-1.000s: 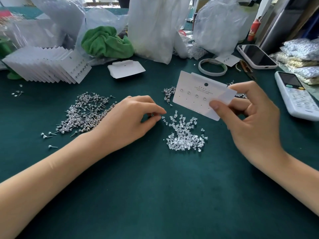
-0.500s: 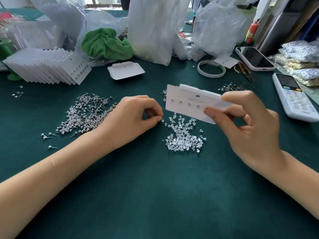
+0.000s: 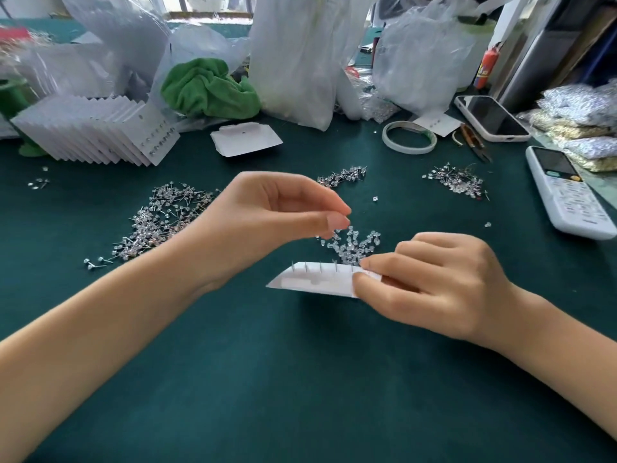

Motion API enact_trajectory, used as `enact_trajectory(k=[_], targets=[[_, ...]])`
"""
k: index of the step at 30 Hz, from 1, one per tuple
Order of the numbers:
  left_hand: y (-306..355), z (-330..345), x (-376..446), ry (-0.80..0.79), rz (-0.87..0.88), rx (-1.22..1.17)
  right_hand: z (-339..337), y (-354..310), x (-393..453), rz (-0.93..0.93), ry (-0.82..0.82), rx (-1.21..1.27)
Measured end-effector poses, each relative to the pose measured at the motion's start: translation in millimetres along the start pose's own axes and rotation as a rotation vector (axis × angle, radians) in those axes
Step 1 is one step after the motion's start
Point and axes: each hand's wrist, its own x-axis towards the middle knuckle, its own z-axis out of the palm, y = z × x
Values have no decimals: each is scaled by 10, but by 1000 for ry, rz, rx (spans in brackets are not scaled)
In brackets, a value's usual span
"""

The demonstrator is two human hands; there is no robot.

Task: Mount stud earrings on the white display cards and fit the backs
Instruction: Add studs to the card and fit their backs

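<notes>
- Head view: the right hand [image 3: 437,285] pinches one end of a white display card [image 3: 317,279], thumb below and fingers curled on top, holding it back side up, nearly flat and low over the green table [image 3: 300,379].
- A row of thin earring posts [image 3: 320,267] sticks up through the card along its far edge.
- The left hand [image 3: 267,222] hovers above and to the left of the card, thumb and forefinger pressed together at the tips; whether a clear back sits between them is too small to tell.
- Just beyond the card lies a small heap of clear earring backs [image 3: 354,243], right under the left fingertips.
- A large scatter of silver stud earrings [image 3: 167,218] spreads on the table behind the left wrist, with two smaller scatters farther back, one in the middle [image 3: 342,175] and one to the right [image 3: 455,180].
- At the far left, a fanned stack of filled cards [image 3: 96,132] lies overlapped, the top one showing studs.
- A loose folded card [image 3: 245,140] lies behind the hands, near a crumpled green cloth [image 3: 210,88].
- Translucent plastic bags [image 3: 300,55] stand along the back.
- To the right lie a roll of tape [image 3: 409,138], a smartphone [image 3: 490,116] face up, and a white remote control [image 3: 567,192], well apart from the hands.
</notes>
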Motion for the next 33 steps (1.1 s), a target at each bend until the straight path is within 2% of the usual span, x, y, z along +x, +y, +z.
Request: enact_trajectory(k=[4, 11, 33], targets=[[0, 98, -53, -117, -38, 47, -2, -4, 1, -7, -30, 1], [-9, 152, -70, -232, -122, 73, -17, -36, 22, 27, -48, 27], [-4, 142, -66, -286, -52, 124, -8, -60, 27, 53, -74, 52]])
